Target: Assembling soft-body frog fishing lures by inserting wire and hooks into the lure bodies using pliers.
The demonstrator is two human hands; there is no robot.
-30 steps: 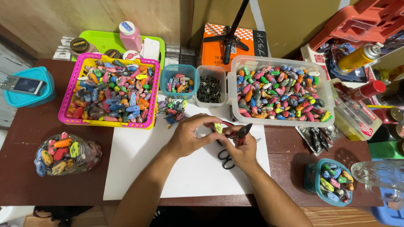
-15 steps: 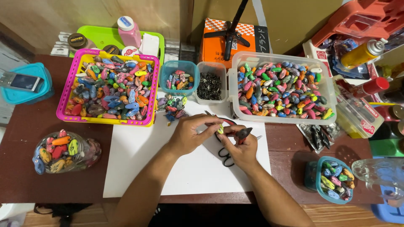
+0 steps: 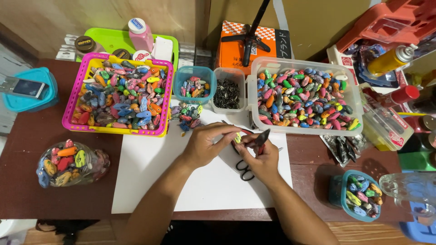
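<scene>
My left hand [image 3: 208,144] pinches a small yellow-green painted piece [image 3: 237,137] over the white sheet [image 3: 150,181]. My right hand [image 3: 260,156] grips dark pliers [image 3: 263,136] whose tip points at that piece. Black scissors [image 3: 245,170] lie on the sheet under my right hand. A small heap of coloured pieces [image 3: 186,114] lies just beyond my left hand. Both hands meet at the middle of the table.
A pink-and-yellow basket [image 3: 72,97] and a clear tub [image 3: 352,97] hold several painted pieces. Between them stand a small teal tub [image 3: 180,78] and a clear cup of dark metal bits [image 3: 226,93]. A plastic bag of pieces [image 3: 68,162] lies left; a teal cup [image 3: 338,193] stands right.
Both hands stay together over the sheet. The fingers and the pliers have shifted slightly around the small piece.
</scene>
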